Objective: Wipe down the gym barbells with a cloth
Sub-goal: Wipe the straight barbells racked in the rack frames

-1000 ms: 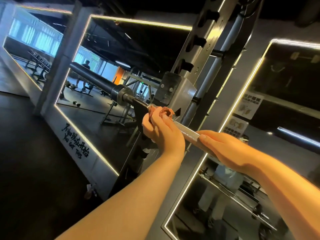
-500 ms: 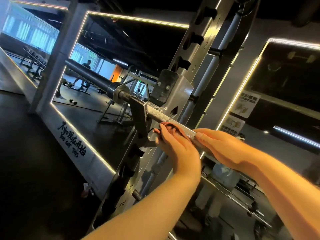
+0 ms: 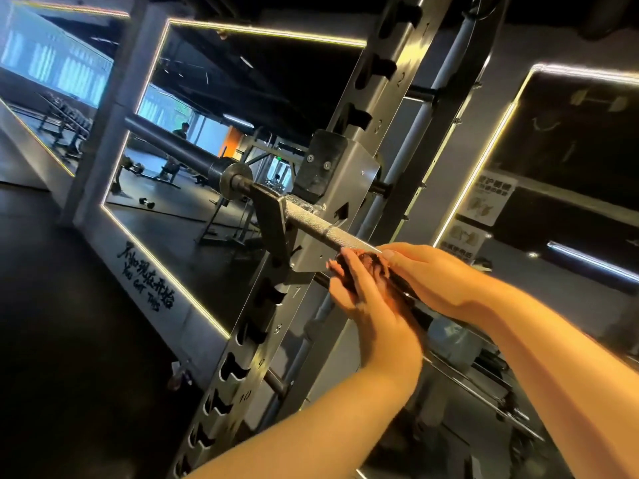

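Observation:
A barbell (image 3: 321,227) with a knurled silver shaft rests across the hook of a rack; its dark sleeve runs off to the upper left. My left hand (image 3: 370,295) wraps a brown cloth (image 3: 375,267) round the shaft, just right of the knurled stretch. My right hand (image 3: 428,274) grips the bar directly beside it, thumb tip against the cloth. Most of the cloth is hidden under my left hand's fingers.
The grey rack upright (image 3: 349,188) with numbered slots and the bar hook (image 3: 276,223) stand close to my hands. Wall mirrors (image 3: 207,140) edged with light strips lie behind. Dark gym floor (image 3: 69,340) spreads to the left. A small dumbbell (image 3: 147,202) shows in the mirror.
My left hand has slid the cloth along the bar from the hook toward my right hand, baring the knurled shaft. My right hand has kept its grip.

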A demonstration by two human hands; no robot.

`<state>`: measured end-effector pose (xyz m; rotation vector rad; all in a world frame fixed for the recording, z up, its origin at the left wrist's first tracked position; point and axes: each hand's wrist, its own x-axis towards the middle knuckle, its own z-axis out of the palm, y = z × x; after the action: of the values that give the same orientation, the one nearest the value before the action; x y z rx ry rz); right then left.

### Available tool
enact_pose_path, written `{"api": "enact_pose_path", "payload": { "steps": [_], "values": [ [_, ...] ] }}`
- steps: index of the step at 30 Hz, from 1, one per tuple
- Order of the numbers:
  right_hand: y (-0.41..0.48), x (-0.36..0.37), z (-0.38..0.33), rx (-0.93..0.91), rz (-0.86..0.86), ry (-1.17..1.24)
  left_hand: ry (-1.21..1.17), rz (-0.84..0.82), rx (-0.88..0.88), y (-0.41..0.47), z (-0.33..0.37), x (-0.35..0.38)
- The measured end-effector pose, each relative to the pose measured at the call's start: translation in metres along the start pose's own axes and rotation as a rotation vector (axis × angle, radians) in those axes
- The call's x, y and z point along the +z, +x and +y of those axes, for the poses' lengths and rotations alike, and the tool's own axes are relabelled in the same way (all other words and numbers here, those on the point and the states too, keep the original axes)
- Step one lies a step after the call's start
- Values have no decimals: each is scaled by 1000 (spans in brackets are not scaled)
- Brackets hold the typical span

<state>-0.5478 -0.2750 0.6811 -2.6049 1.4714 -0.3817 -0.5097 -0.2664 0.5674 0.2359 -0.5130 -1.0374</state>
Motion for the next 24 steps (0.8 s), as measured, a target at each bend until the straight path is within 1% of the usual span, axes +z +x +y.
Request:
{"api": "enact_pose_path", "payload": {
  "steps": [1,2,4,5,7,8,10,11,12,14,16,17,18,21,23,24],
  "values": [
    [-1,0,0,-10,9,-8,-73,52,-25,10,5,0],
    [-3,0,0,-21,15,-21,-70,130,24,20,13,-1],
    [-4,1,0,-36,25,-70,-48,390,123,51,31,-4],
    [-4,1,-1,-36,28,-99,-59,489,167,65,42,-7],
    [-3,1,0,-40,30,-133,-3,596,234,91,56,-11],
    [-2,1,1,-41,29,-133,3,613,256,98,58,-11],
    [-1,0,1,-40,25,-126,-20,593,273,93,55,-4],
    [-1,-1,1,-40,26,-116,36,564,318,84,49,0],
    [-1,-1,1,-41,25,-100,122,495,388,72,40,-1],
    [-1,-1,2,-44,29,-56,378,280,575,48,19,-8],
    [-1,-1,3,-51,26,-33,535,95,707,39,4,-21],
    [-1,0,3,-55,24,-31,583,33,762,40,5,-25],
    [0,0,3,-52,23,-36,623,3,794,47,11,-29],
    [1,0,3,-26,34,-82,673,2,736,80,38,-32],
    [2,0,4,-21,32,-96,671,28,694,95,57,-31],
    [2,1,5,-20,32,-99,659,72,672,100,61,-30]
  ]
}}
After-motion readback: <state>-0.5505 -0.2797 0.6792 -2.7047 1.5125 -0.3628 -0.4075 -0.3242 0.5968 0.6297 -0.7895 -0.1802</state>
